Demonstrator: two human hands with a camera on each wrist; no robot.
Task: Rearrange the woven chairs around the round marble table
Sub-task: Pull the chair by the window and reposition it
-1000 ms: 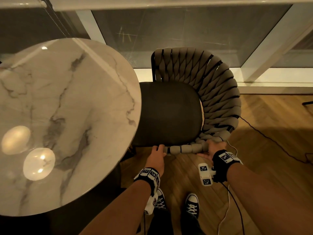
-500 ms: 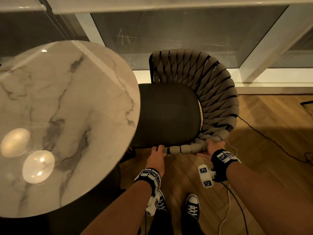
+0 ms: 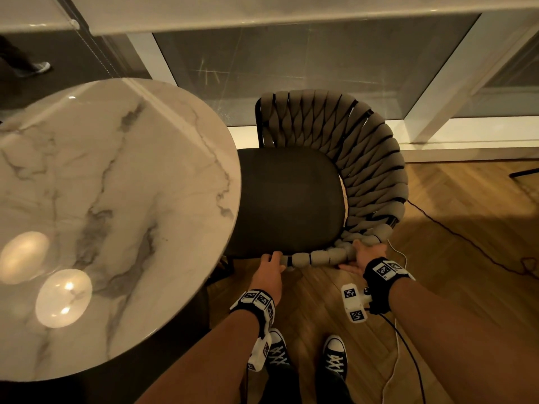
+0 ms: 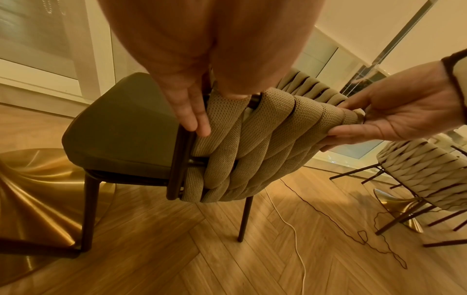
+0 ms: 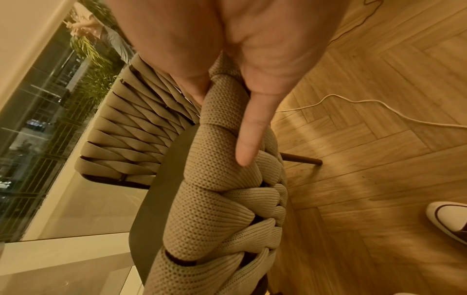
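The round marble table (image 3: 116,199) fills the left of the head view. A woven chair (image 3: 373,170) with a dark seat (image 3: 288,199) stands at its right edge, seat front tucked under the tabletop. My left hand (image 3: 269,265) grips the near end of the woven back by the dark frame, where its fingers (image 4: 192,115) lie. My right hand (image 3: 363,255) holds the woven rim further right, and it (image 4: 379,123) pinches the braid in the left wrist view. Its thumb (image 5: 252,135) lies along the outside of the rim; the other fingers are hidden behind it.
A glass wall and white sill (image 3: 466,138) run close behind the chair. Thin cables (image 3: 455,228) trail over the herringbone floor on the right. My shoes (image 3: 335,357) stand just behind the chair. A second woven chair (image 4: 424,175) stands to the right; the table's gold base (image 4: 30,189) flares left.
Both hands keep the same hold on the chair's rim. The view has tilted slightly, so table and chair sit lower in frame; the chair has barely shifted against the table.
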